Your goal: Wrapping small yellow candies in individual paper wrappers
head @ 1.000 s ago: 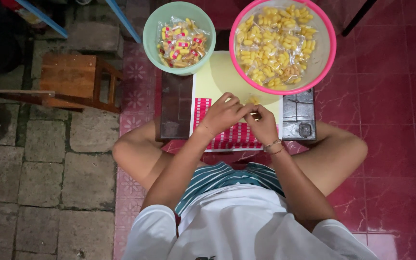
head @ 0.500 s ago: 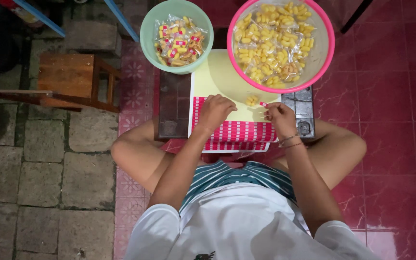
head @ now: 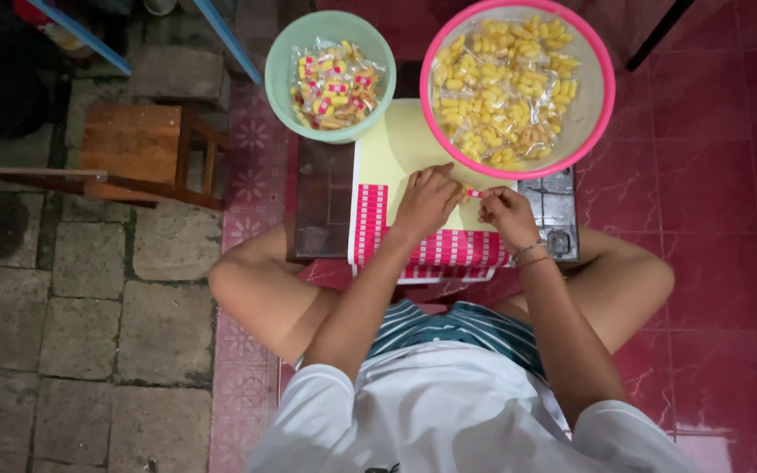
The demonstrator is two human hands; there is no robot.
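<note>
Left hand (head: 427, 200), right hand (head: 506, 213) pinching one label (head: 474, 194), two bowls (head: 278, 79)

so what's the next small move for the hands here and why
Probably press the small red-and-white label around the wrapped yellow snack pinched between the left hand and right hand. Both hands meet over the pale yellow sheet, and the packets in the green bowl already carry such labels, while those in the pink bowl do not.

Red tiles (head: 703, 289), wooden stool (head: 137, 153)
</note>
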